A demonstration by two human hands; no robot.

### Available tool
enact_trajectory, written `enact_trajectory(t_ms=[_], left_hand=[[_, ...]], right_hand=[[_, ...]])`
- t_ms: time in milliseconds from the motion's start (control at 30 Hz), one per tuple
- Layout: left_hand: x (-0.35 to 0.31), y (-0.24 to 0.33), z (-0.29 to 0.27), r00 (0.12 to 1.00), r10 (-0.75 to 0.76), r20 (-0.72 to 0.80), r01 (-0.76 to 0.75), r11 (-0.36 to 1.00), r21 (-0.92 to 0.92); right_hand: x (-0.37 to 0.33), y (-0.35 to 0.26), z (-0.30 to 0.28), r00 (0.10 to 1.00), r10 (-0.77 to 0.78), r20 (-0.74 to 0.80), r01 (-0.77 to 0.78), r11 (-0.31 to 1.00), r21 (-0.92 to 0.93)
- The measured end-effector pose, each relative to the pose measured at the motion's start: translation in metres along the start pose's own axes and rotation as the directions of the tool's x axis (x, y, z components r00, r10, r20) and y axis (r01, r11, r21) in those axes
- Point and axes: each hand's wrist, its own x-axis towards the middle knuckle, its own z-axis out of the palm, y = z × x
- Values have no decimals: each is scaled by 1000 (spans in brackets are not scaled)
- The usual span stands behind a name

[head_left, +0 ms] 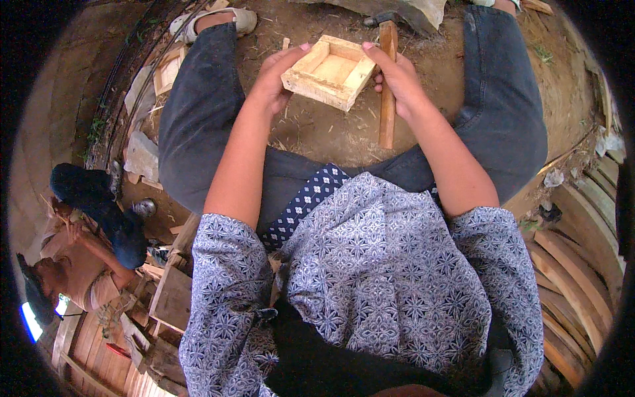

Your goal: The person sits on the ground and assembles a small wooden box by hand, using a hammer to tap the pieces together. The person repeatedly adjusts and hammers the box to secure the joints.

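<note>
A small square box of pale raw wood [321, 81], low-walled with a recessed inside, is held up between my two hands above the ground. My left hand [272, 78] is closed on its left side, the thumb over the top edge. At the opposite side, my right hand [402, 78] pinches the corner with its thumb. A hammer's wooden handle [387, 129] runs through that same hand, with curled fingertips showing on its left. The dark hammer head [382, 20] is at the handle's far end, close to a stone.
A large pale stone [417, 13] lies beyond the hammer. Another wooden frame [169, 69] rests on the left, near rocks [141, 155]. At the left, another person [89, 255] sits by wooden boards. Curved timber pieces [572, 278] are stacked at the right. Wood shavings litter the dirt floor [324, 135].
</note>
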Motion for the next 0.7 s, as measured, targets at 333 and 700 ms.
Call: enact_trajectory(t_ms=[333, 700], left_hand=[[-5, 4, -6, 987, -137, 86, 125, 983, 135], [-7, 4, -5, 991, 29, 130, -38, 997, 72]], right_hand=[[-15, -19, 4, 998, -20, 52, 23, 998, -62], [-27, -26, 4, 989, -70, 127, 68, 997, 26]])
